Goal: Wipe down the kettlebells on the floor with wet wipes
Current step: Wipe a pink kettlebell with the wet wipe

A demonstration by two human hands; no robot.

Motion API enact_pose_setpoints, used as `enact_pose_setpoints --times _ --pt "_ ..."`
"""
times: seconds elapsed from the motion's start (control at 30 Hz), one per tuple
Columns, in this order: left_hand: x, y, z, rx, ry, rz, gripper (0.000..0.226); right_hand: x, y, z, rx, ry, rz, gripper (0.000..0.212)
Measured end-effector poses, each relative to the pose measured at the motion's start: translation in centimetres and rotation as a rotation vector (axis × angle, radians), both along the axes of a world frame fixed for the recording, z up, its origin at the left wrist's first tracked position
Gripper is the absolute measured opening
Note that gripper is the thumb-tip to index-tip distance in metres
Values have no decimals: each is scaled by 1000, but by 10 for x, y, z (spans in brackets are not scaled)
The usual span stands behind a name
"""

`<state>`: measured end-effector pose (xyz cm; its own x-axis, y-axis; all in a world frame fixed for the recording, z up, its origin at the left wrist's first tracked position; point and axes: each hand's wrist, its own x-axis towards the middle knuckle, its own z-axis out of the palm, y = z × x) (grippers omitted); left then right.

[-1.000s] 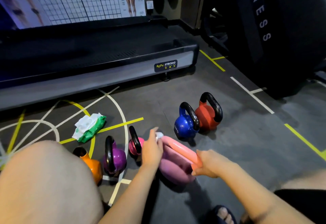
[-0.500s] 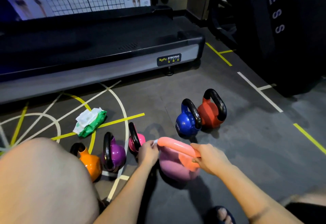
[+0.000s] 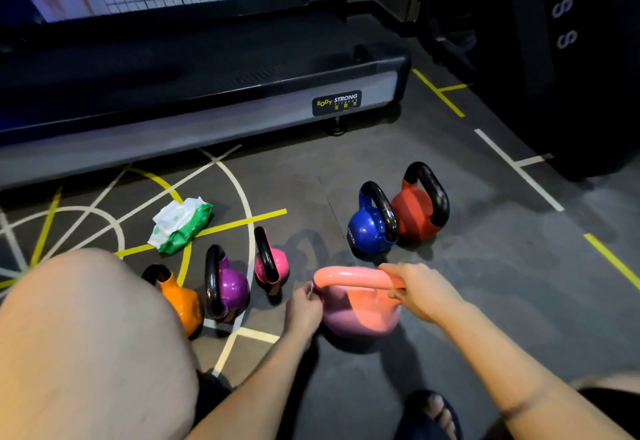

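A large pink kettlebell [image 3: 360,315] stands on the floor in front of me. My right hand [image 3: 420,292] grips the right end of its handle. My left hand [image 3: 304,306] pinches a small white wet wipe [image 3: 312,288] against the left end of the handle, where it meets the body; the wipe is mostly hidden by my fingers. To the left stand a small pink kettlebell [image 3: 272,265], a purple one [image 3: 227,287] and an orange one [image 3: 180,297]. A blue kettlebell [image 3: 370,228] and a red one [image 3: 419,206] stand behind.
A green pack of wet wipes [image 3: 181,225] lies on the floor at the left. A treadmill [image 3: 194,93] runs across the back. A dark machine [image 3: 571,59] fills the right rear. My bare knee [image 3: 86,342] covers the lower left; a sandalled foot [image 3: 434,412] is below.
My left hand slid with the wipe from the top of the handle down to its left end. The kettlebell has been tipped more upright, and my right hand has kept its grip.
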<state>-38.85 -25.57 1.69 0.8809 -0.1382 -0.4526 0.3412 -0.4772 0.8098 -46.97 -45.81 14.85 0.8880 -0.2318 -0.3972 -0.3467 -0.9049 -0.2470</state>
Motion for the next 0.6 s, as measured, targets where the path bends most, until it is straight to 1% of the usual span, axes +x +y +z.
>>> enact_pose_setpoints --times 0.03,0.07,0.17,0.23,0.27,0.3,0.4,0.47,0.53,0.6 --pt "-2 -1 -1 -36 15 54 23 1 0 0 -1 4 1 44" --pt "-6 -3 1 -87 13 153 24 2 0 0 0 11 4 44" --pt "-16 -11 15 -249 -79 400 26 5 0 1 7 36 21 44" --pt "-18 -14 24 -296 -146 430 24 6 -1 2 12 41 13 46" --pt "-18 -13 23 -277 -173 391 25 7 -1 1 8 39 6 48" --pt "-16 -12 21 -212 -183 325 27 6 0 1 2 38 0 49" --pt "-12 -8 11 97 -123 82 25 3 4 -2 -2 33 -25 50" --pt "-11 -10 10 238 -91 -77 26 2 5 -5 0 27 -36 50" --pt "-11 -11 13 317 -44 -178 31 2 6 -6 5 26 -44 54" --pt "-12 -11 15 322 1 -155 32 2 4 -4 25 36 -68 65"
